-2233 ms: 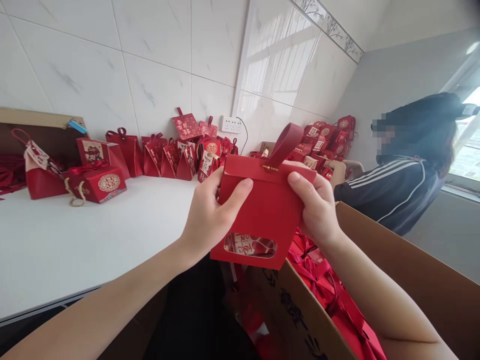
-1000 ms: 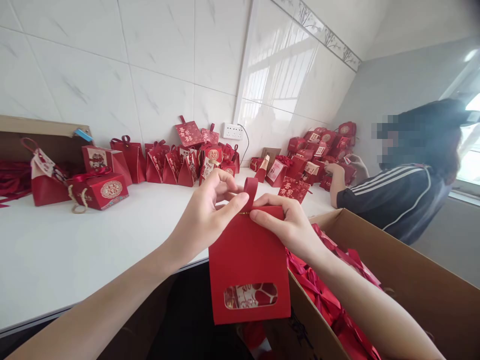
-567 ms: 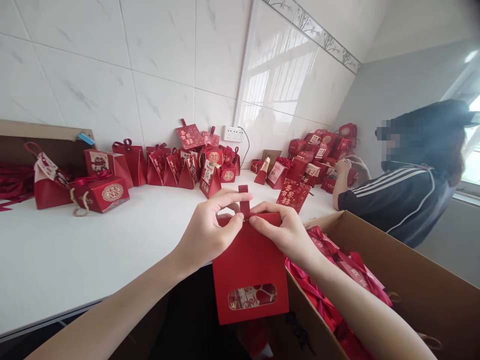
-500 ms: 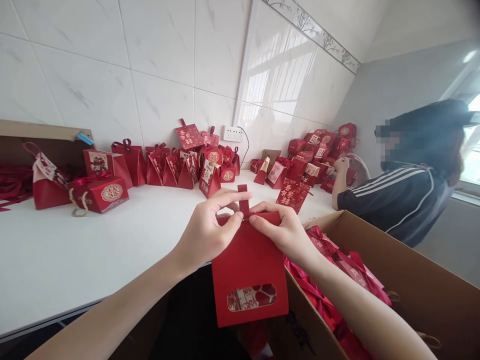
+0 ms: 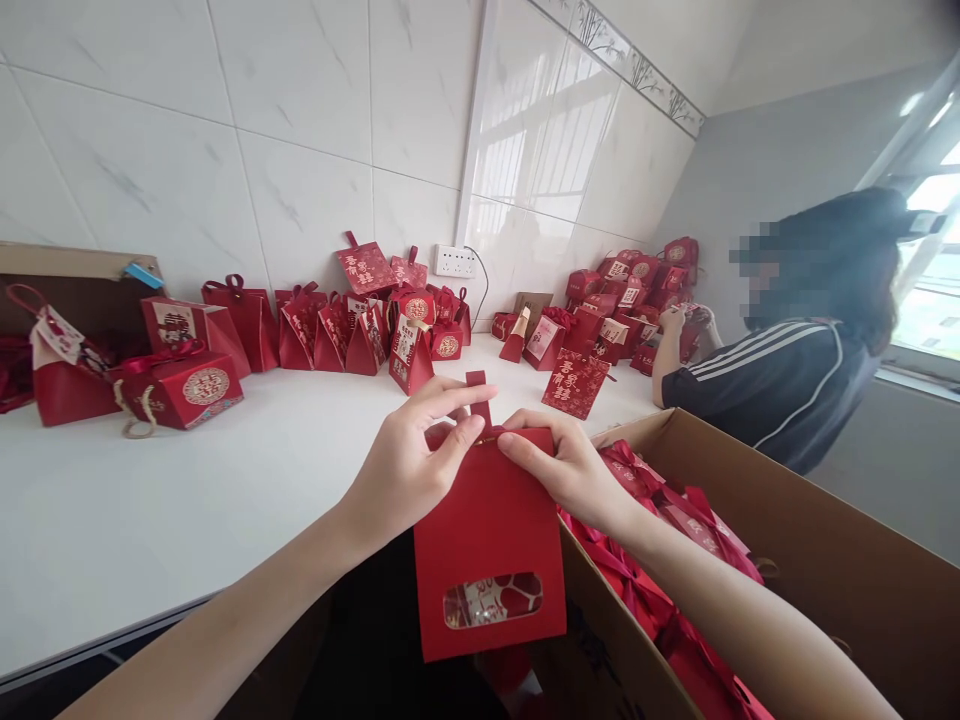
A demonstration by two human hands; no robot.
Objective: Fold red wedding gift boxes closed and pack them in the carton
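Note:
A red gift box with an oval clear window near its bottom hangs upright between my hands, in front of the counter's edge. My left hand pinches its top edge at the left, with fingers at the red strap that stands up from the top. At the right of the same edge, my right hand grips the box between thumb and fingers. Printed paper shows through the window.
On the white counter, several red boxes line the tiled wall. An open carton of red boxes stands at the right. Beyond it a person in a dark striped top handles something red.
The view has turned slightly right, so the surroundings sit further left. Both hands keep their hold on the box, and its strap tilts a little more to the left.

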